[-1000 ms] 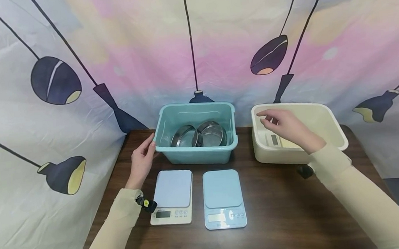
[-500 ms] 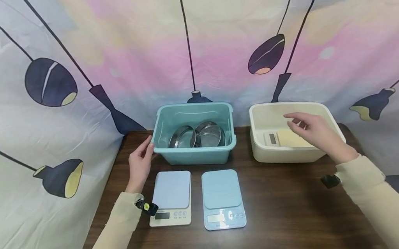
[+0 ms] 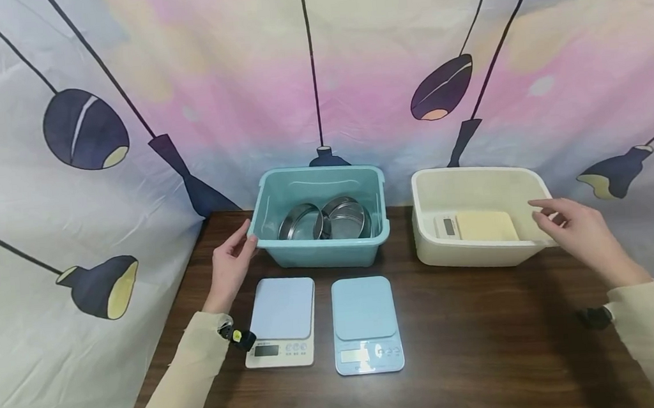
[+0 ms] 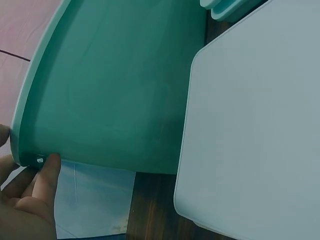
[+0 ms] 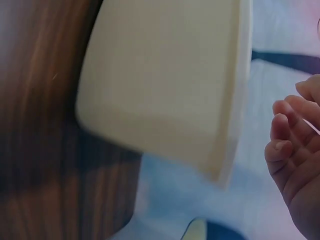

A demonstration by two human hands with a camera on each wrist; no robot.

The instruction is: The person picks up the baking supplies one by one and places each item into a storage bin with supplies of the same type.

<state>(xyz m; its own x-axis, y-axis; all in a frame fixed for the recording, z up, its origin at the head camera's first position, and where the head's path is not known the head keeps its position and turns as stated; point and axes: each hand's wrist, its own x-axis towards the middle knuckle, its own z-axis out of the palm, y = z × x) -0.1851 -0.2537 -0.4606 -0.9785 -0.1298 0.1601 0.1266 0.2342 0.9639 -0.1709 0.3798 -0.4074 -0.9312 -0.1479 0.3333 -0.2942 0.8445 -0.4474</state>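
My left hand holds the left end of a teal plastic bin by its rim. In the left wrist view the thumb lies against the bin just under that rim. Several round metal pans or sieves lie inside. My right hand, fingers loosely bent and nothing in them, hovers at the right end of a cream bin. The right wrist view shows it beside the bin's wall. A kitchen scale with a yellow platform rests in the cream bin.
Two kitchen scales lie side by side in front of the teal bin: a white one with a pale lilac platform and a light blue one. All stands on a dark wooden table. Behind hangs a printed cloth.
My right hand has moved right across the cream bin, from its left side to its right end, uncovering the yellow-topped scale. The left hand has stayed at the teal bin.
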